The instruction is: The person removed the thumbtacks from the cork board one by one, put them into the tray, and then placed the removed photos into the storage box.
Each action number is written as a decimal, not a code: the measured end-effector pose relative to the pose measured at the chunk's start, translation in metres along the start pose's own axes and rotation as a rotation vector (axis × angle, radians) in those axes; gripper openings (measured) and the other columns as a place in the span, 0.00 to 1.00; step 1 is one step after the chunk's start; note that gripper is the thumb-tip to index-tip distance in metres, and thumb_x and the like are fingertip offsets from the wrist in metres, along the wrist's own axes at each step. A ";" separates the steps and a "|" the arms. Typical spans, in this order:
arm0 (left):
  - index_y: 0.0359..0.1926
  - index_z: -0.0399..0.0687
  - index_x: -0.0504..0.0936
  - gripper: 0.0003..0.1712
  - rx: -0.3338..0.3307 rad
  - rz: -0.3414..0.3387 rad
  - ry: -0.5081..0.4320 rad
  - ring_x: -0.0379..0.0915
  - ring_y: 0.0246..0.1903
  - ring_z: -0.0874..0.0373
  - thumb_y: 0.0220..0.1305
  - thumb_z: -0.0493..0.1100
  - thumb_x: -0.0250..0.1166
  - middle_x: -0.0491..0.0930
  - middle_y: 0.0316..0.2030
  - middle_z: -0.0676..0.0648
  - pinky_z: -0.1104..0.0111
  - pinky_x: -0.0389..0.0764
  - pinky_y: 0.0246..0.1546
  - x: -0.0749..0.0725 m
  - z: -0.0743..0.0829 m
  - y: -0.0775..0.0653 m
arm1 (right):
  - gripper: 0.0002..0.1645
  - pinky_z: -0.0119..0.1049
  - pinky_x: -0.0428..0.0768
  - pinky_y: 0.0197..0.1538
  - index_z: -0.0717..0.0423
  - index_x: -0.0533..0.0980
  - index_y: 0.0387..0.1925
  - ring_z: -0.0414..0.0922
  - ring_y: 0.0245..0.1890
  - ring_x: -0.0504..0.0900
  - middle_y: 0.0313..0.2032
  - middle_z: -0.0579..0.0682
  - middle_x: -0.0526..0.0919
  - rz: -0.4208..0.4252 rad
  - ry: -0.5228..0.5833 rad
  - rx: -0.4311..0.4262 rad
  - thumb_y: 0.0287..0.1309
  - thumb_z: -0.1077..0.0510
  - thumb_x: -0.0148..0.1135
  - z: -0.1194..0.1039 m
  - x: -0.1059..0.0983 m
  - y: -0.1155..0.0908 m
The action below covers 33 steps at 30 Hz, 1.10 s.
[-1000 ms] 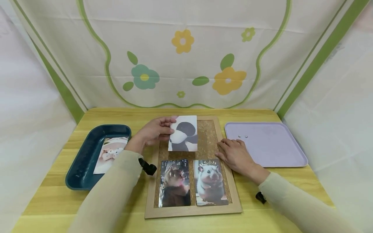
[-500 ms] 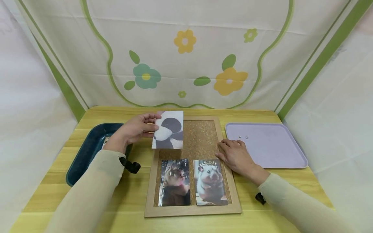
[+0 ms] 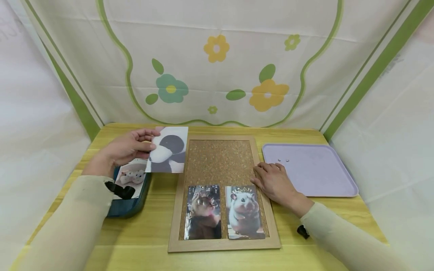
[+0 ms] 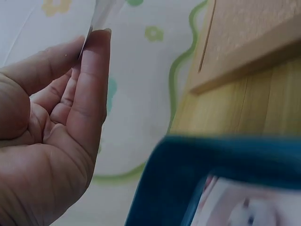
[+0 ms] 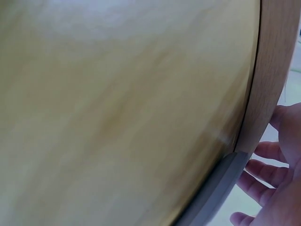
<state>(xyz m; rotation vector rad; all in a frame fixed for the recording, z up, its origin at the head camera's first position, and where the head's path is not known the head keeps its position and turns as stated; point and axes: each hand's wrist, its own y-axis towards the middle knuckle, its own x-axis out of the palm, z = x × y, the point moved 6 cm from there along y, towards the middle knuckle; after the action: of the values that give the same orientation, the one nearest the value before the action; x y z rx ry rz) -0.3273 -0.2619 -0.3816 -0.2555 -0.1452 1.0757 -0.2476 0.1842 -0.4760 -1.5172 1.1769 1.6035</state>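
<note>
My left hand pinches a photo card by its left edge, thumb on one side and fingers on the other; in the left wrist view the card shows edge-on. It bears a black-and-white, panda-like picture and is held up between the corkboard and the dark teal tray. In that tray lies another photo card with small white animals, partly covered by the left arm. My right hand rests with relaxed fingers at the corkboard's right frame, holding nothing.
On the corkboard's lower half are a dark animal card and a white hamster card, side by side. A lilac tray at the right holds small silvery pieces. A flowered cloth hangs behind the table.
My left hand has carried the panda-like card leftward, off the corkboard's upper half and toward the teal tray. The right hand has stayed in place.
</note>
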 end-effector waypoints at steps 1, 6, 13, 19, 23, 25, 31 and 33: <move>0.63 0.54 0.76 0.21 -0.001 0.005 -0.006 0.80 0.34 0.62 0.75 0.32 0.63 0.77 0.46 0.53 0.70 0.87 0.37 -0.004 -0.001 -0.004 | 0.31 0.69 0.69 0.68 0.58 0.79 0.65 0.61 0.60 0.81 0.62 0.58 0.82 0.002 -0.003 -0.002 0.75 0.41 0.62 0.000 0.000 0.000; 0.63 0.55 0.77 0.21 -0.020 0.057 -0.006 0.81 0.37 0.59 0.75 0.31 0.64 0.79 0.45 0.53 0.68 0.88 0.38 -0.027 -0.006 -0.021 | 0.30 0.69 0.68 0.69 0.58 0.79 0.65 0.61 0.61 0.81 0.62 0.59 0.82 0.005 -0.010 -0.009 0.75 0.42 0.61 0.000 0.000 -0.002; 0.60 0.61 0.81 0.22 -0.044 0.097 0.050 0.79 0.40 0.59 0.76 0.31 0.62 0.80 0.46 0.55 0.67 0.88 0.38 -0.058 -0.016 -0.043 | 0.30 0.69 0.69 0.69 0.60 0.79 0.65 0.61 0.61 0.81 0.62 0.59 0.82 0.014 -0.010 -0.026 0.75 0.42 0.61 0.000 0.000 -0.002; 0.59 0.63 0.82 0.23 -0.069 0.128 0.082 0.81 0.41 0.60 0.76 0.30 0.60 0.82 0.47 0.55 0.67 0.88 0.39 -0.084 -0.025 -0.060 | 0.30 0.65 0.72 0.68 0.61 0.79 0.64 0.61 0.62 0.81 0.61 0.60 0.82 0.023 -0.005 -0.037 0.75 0.43 0.61 0.000 0.000 -0.002; 0.59 0.63 0.82 0.23 -0.081 0.115 0.104 0.81 0.39 0.59 0.77 0.30 0.59 0.82 0.47 0.55 0.67 0.88 0.38 -0.099 -0.029 -0.070 | 0.29 0.61 0.74 0.68 0.63 0.79 0.64 0.61 0.61 0.81 0.60 0.61 0.83 0.034 0.001 -0.055 0.75 0.44 0.62 -0.001 0.001 -0.001; 0.60 0.63 0.81 0.23 -0.089 0.100 0.130 0.81 0.38 0.59 0.78 0.30 0.58 0.81 0.46 0.56 0.67 0.88 0.38 -0.106 -0.031 -0.074 | 0.29 0.59 0.74 0.68 0.64 0.79 0.63 0.61 0.61 0.81 0.60 0.62 0.83 0.037 0.004 -0.061 0.75 0.45 0.62 -0.001 0.001 -0.001; 0.59 0.67 0.80 0.23 -0.138 0.060 0.183 0.82 0.37 0.60 0.78 0.31 0.58 0.80 0.46 0.56 0.66 0.90 0.40 -0.119 -0.038 -0.086 | 0.27 0.60 0.74 0.68 0.64 0.80 0.61 0.61 0.59 0.82 0.59 0.62 0.83 0.053 0.012 -0.081 0.75 0.46 0.63 -0.002 0.000 -0.001; 0.58 0.67 0.80 0.23 -0.160 0.057 0.183 0.83 0.37 0.60 0.78 0.31 0.58 0.80 0.46 0.56 0.66 0.90 0.40 -0.121 -0.041 -0.087 | 0.26 0.60 0.75 0.68 0.63 0.80 0.61 0.61 0.59 0.82 0.58 0.62 0.83 0.058 0.012 -0.090 0.75 0.47 0.63 -0.002 0.000 -0.001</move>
<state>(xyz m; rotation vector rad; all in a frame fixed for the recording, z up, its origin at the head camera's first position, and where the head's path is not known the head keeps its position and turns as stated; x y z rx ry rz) -0.2997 -0.4132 -0.3964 -0.5026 -0.0594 1.0932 -0.2456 0.1827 -0.4758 -1.5634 1.1795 1.7086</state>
